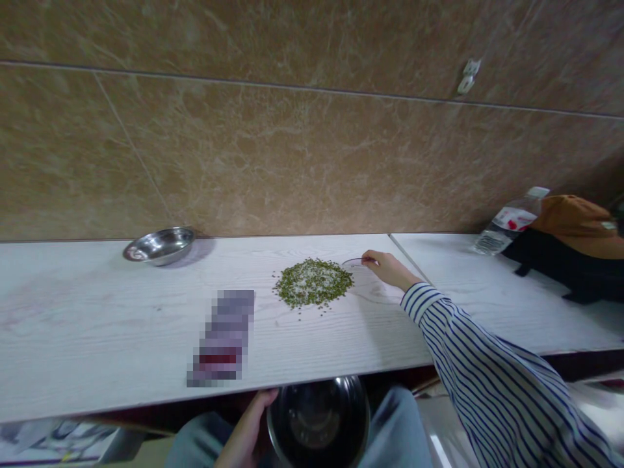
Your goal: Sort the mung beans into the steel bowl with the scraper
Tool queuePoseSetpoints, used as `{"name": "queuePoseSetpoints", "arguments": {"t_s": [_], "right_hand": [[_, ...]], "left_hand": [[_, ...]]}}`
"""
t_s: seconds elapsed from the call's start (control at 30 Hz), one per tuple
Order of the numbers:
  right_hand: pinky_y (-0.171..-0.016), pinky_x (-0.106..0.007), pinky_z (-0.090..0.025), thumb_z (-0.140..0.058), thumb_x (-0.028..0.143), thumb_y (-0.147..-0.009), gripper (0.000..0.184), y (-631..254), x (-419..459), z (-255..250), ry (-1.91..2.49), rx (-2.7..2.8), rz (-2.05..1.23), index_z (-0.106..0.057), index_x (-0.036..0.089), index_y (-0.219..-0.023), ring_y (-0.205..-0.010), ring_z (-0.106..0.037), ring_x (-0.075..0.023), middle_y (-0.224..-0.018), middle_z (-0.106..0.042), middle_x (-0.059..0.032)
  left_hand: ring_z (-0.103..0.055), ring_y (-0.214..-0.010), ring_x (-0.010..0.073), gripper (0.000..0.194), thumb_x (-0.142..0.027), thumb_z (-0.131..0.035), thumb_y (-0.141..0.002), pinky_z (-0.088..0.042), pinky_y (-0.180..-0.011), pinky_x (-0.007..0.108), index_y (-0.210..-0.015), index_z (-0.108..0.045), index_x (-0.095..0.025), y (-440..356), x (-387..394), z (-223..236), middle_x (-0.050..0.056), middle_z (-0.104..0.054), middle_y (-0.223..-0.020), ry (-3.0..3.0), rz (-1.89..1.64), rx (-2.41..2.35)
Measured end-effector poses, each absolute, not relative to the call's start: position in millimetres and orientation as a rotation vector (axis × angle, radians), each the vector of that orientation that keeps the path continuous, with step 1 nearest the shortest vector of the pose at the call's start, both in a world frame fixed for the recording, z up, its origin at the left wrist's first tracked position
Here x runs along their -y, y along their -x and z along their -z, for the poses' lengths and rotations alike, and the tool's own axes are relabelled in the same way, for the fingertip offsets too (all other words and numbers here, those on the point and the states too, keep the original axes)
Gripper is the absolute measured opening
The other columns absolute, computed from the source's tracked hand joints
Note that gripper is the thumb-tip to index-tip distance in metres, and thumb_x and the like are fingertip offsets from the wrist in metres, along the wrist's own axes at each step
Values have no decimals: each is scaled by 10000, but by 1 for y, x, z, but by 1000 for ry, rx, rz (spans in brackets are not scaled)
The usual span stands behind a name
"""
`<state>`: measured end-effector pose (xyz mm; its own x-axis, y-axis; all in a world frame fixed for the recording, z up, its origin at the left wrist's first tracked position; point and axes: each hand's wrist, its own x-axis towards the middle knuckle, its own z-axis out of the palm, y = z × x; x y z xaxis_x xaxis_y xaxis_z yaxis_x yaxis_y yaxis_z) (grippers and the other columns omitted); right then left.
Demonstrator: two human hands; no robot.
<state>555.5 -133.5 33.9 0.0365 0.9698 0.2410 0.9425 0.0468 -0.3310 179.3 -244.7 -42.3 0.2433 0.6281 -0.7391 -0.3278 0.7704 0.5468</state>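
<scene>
My right hand (383, 266) pinches a small see-through plastic utensil (351, 262); its exact kind is hard to make out. The utensil's tip is at the right edge of a pile of green beans mixed with white grains (314, 283), spread in a low heap on the white table. My left hand (251, 419) grips the left rim of a steel bowl (319, 422) at my lap, just below the table's front edge. The bowl looks dark inside, and my left fingers are partly hidden.
A shallow steel dish (160, 247) sits tilted near the wall at the left. A blurred-out flat item (224, 338) lies left of the pile. At the right are a plastic bottle (509, 221), a brown cap (578, 218) and a black item (580, 266). The tiled wall (273, 162) bounds the back.
</scene>
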Motion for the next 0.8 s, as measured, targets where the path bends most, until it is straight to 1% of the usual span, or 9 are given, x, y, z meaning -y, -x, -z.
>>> {"name": "queuePoseSetpoints", "arguments": {"t_s": [0.17, 0.23, 0.47, 0.67, 0.8], "right_hand": [[-685, -230, -413, -442, 268, -844, 217, -554, 147, -36, 1874, 1960, -142, -632, 211, -931, -763, -595, -148, -850, -680, -28], [-687, -232, -414, -444, 266, -841, 215, -554, 153, -37, 1870, 1961, -153, -633, 213, -927, -758, -595, -147, -840, -680, -25], [-673, -221, -412, -440, 261, -847, 212, -554, 173, -39, 1916, 1945, -142, -631, 221, -929, -752, -601, -142, -832, -682, -18], [-685, -240, -414, -423, 290, -873, 232, -552, 184, -38, 2020, 1876, -44, -612, 213, -983, -779, -611, -166, -874, -684, -48], [-718, -246, -411, -428, 291, -879, 227, -546, 190, -35, 2063, 1863, -10, -605, 216, -1002, -823, -619, -177, -914, -689, -57]], "left_hand": [[-557, -1136, 221, 375, -205, -558, -783, -373, -1002, 362, -1156, -588, -188, -179, 244, 48, 50, -646, -1202, -274, -667, -1066], [-571, -1118, 220, 383, -226, -558, -785, -391, -980, 349, -1165, -581, -185, -180, 245, 49, 48, -650, -1197, -285, -647, -1052], [-608, -1051, 215, 512, -317, -598, -759, -447, -876, 319, -1250, -506, -203, -180, 248, 54, 39, -685, -1138, -330, -598, -1016], [-646, -963, 222, 532, -334, -604, -746, -460, -816, 328, -1255, -499, -219, -183, 252, 50, 45, -686, -1133, -373, -604, -1032], [-645, -968, 236, 541, -330, -599, -747, -460, -822, 352, -1267, -487, -229, -186, 253, 49, 55, -674, -1153, -373, -605, -1026]]}}
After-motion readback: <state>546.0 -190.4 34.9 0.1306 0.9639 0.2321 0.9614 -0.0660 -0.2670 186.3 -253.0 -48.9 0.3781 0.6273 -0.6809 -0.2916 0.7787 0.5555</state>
